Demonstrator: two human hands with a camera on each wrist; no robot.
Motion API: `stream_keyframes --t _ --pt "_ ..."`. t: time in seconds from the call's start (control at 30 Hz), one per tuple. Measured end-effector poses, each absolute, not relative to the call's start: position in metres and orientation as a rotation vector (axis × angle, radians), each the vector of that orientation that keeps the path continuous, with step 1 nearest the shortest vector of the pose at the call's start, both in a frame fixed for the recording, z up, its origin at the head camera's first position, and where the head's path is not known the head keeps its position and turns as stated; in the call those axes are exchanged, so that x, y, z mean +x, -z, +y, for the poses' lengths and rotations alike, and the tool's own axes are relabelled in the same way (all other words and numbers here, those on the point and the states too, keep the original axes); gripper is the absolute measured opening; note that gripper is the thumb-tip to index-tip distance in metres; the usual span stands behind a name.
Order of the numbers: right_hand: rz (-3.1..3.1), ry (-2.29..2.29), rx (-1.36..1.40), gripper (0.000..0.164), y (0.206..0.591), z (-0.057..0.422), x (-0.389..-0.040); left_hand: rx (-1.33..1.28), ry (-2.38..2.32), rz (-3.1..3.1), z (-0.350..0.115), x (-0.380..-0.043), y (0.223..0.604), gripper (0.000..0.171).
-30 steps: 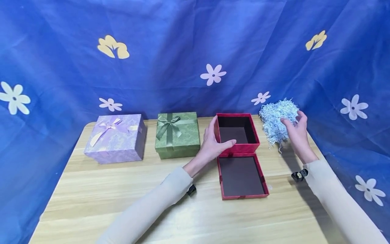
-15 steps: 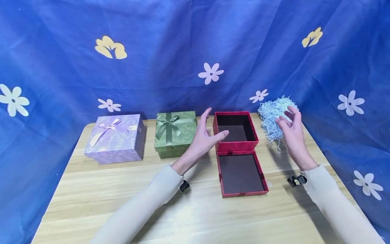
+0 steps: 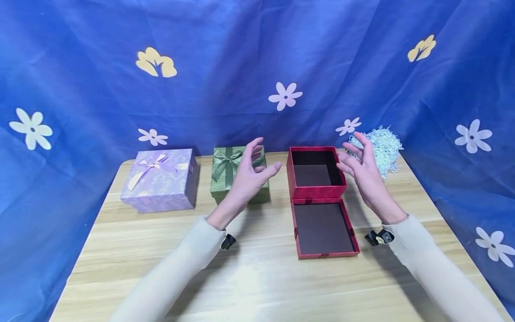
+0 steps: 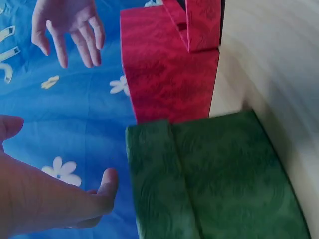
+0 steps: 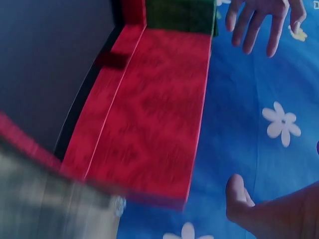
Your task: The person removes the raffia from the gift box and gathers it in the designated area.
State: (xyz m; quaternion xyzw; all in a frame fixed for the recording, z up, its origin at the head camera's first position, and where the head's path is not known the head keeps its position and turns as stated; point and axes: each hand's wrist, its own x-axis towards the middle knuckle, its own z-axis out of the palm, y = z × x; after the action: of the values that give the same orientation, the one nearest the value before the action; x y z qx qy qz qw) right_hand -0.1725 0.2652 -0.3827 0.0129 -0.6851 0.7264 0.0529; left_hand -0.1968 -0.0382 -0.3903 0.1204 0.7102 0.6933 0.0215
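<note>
My left hand (image 3: 246, 179) hovers over the front right part of the green gift box (image 3: 225, 181), fingers loosely bent and holding nothing. Just right of the uncovered red box (image 3: 315, 192), my right hand (image 3: 366, 172) is raised with its fingers spread and nothing in its grasp. The red box's dark inside faces up. Directly in front of it lies the red lid (image 3: 326, 230), inner side up. A heap of pale blue shredded paper (image 3: 384, 150) sits at the back right, partly hidden by the right hand. The left wrist view shows the red box's side (image 4: 169, 69) beyond the green box.
A lilac gift box (image 3: 161, 183) with a ribbon bow stands at the left back of the wooden table (image 3: 161, 241). Behind the table hangs a blue cloth (image 3: 225, 67) with printed flowers, which also runs along both sides.
My left hand has let go of the red box's left side and moved left over the green box. My right hand has moved left, from the shredded paper towards the red box.
</note>
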Motion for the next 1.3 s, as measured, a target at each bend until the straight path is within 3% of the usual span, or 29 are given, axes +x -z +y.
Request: stream_keyframes --t 0.33,0.87,1.13,1.3 --pt "-2.122 -2.315 0.161 0.064 0.387 0.226 -0.185 0.333 -2.203 2.312 -0.078 -0.193 0.389 0.083" --pt "-2.294 -2.257 0.236 0.066 0.396 0.164 -0.2 0.091 -2.123 2.408 -0.141 -0.196 0.409 0.07" --pt "-2.214 -2.543 0.174 0.073 0.405 0.132 -0.202 -0.129 -2.083 2.245 -0.151 -0.202 0.421 0.09" --pt "-2.233 -2.59 0.091 0.074 0.414 0.115 -0.207 -0.156 -2.057 2.213 -0.158 -0.206 0.432 0.09"
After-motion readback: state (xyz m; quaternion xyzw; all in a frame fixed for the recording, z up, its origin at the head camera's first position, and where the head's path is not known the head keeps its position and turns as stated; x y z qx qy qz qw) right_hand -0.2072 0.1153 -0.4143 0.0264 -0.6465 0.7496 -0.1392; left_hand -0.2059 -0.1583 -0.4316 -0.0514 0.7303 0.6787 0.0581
